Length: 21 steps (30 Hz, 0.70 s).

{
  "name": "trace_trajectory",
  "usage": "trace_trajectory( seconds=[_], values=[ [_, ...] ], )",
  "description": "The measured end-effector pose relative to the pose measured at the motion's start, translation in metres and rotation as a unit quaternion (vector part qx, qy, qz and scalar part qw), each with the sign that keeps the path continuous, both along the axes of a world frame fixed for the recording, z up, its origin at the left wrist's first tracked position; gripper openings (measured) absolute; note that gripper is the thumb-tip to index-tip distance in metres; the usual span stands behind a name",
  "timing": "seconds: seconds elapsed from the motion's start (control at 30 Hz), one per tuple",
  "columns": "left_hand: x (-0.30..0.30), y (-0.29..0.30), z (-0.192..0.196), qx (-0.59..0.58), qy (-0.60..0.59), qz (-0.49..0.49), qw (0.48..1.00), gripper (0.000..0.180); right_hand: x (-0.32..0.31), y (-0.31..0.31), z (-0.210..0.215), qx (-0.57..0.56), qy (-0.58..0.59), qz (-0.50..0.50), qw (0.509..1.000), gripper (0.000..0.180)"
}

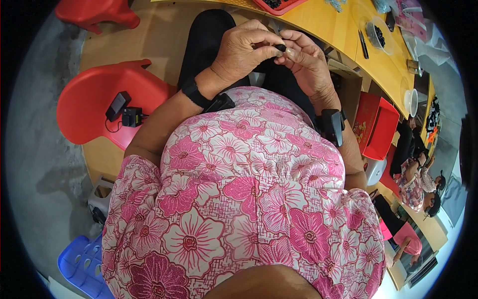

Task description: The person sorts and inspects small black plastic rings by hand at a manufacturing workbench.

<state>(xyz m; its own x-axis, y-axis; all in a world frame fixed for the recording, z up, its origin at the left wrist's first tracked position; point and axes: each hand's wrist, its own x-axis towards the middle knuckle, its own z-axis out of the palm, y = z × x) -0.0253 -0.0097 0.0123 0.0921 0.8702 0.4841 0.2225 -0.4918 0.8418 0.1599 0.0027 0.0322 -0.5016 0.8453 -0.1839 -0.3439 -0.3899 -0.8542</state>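
My left hand (244, 52) and my right hand (307, 61) meet above my lap, close to the table's edge. A small black piece (280, 48) sits between their fingertips; its exact kind is too small to make out. The left thumb and forefinger pinch it from one side. On the other side my right thumb and fingers close on it. Part of the piece is hidden by the fingers. Both wrists wear a black strap with a dark device.
The yellow table (343, 37) carries a red tray (280, 6), a black pen-like tool (363, 45) and a clear bowl (371, 31) of black pieces. A red chair (84, 102) on the left holds black adapters (131, 117). A red box (383, 127) stands at right; people sit beyond.
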Motion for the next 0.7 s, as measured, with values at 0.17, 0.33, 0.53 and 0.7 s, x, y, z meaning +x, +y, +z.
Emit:
trace_trajectory(
  seconds=[0.17,0.33,0.53,0.7],
  values=[
    [-0.0023,-0.0017,0.0013,0.004,0.010,-0.011,1.000,0.020,0.0016,0.0006,0.0015,-0.027,0.000,0.017,0.999,0.029],
    [-0.0033,-0.0017,0.0019,0.016,-0.008,-0.011,1.000,0.022,0.0040,0.0006,0.0017,-0.051,-0.026,0.030,0.998,0.028],
    [-0.0038,-0.0016,-0.0005,0.012,-0.008,0.000,1.000,0.021,0.0020,-0.0006,0.0037,-0.047,-0.045,0.035,0.997,0.028],
    [-0.0042,-0.0013,0.0000,0.016,-0.008,-0.001,1.000,0.020,0.0031,-0.0002,0.0024,-0.062,-0.041,0.049,0.996,0.027]
  ],
)
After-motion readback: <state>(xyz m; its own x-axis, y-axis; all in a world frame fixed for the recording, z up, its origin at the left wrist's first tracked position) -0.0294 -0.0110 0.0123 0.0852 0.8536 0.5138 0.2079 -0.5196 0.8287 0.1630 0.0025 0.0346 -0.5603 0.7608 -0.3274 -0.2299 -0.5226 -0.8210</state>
